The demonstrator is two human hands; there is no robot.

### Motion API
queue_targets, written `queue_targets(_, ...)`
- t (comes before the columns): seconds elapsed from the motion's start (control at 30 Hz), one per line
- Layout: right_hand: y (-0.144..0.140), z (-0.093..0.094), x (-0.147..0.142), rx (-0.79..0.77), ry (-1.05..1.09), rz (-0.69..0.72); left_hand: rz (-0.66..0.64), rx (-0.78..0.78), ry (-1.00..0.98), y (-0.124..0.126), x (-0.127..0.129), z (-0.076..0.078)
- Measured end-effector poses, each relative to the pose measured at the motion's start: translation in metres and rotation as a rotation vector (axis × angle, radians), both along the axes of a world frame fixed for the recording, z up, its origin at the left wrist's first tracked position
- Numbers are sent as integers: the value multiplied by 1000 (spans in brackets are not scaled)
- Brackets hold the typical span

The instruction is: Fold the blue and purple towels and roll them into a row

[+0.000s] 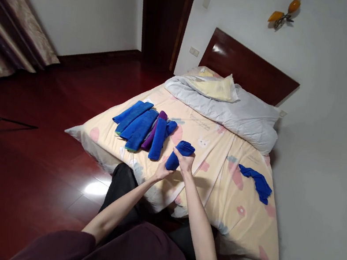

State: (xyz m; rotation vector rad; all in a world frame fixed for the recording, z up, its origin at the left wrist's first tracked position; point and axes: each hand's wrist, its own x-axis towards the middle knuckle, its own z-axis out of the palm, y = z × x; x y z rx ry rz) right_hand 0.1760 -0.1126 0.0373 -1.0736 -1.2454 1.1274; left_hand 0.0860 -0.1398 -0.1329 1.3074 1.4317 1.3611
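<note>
Both my hands close on a blue towel [179,154], a thick, fuzzy cloth folded into a narrow bundle and tilted, its upper end bent over to the right. My right hand [185,162] wraps it from the right side near the top, fingers curled shut around the fold. My left hand [162,172] pinches the lower end from below, its grip shut on the cloth too. I hold the towel up just above the near edge of the bed [219,174], not lying on it.

Both forearms are bare and reach forward from dark maroon sleeves, converging at the towel, the right one longer in view and angled left, the left one angled right.

To the left on the sheet lies a row of folded towels [142,126], side by side and touching, mostly blue with one purple among them. Well off to the right lies a loose blue cloth [258,181], crumpled. The sheet is pale yellow with pink flower shapes and small cartoon figures; a line of small print runs across it, too small to read. At the head lies a grey duvet [237,112], bunched against the dark wooden headboard [248,67].
</note>
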Motion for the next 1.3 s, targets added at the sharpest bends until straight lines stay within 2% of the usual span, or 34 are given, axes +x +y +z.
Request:
queue_targets(0.13, 12, -2, -20, -15, -29, -15, 40, -95, -45, 16, -14, -10)
queue_targets(0.4, 37, -20, -44, -25, -35, -25, 71, -153, 16, 42, -35, -11)
queue_targets(0.63, 51, -35, -49, 83, -130, -75, 87, -191, 39, 43, -42, -21)
queue_targets(0.83, 53, -48, -49, -22, -171, -100, 103, -168, 18, 43, -43, -29)
queue_targets(0.97, 54, -53, -48, -16, -182, -97, 118, -122, 24, 46, -42, -33)
queue_targets(1.1, 53, -53, -47, -14, -177, -95, 116, -121, 34, 45, -42, -30)
queue_targets(1.3, 50, -51, -49, 8, -164, -96, 51, -152, 50, 40, -43, -15)
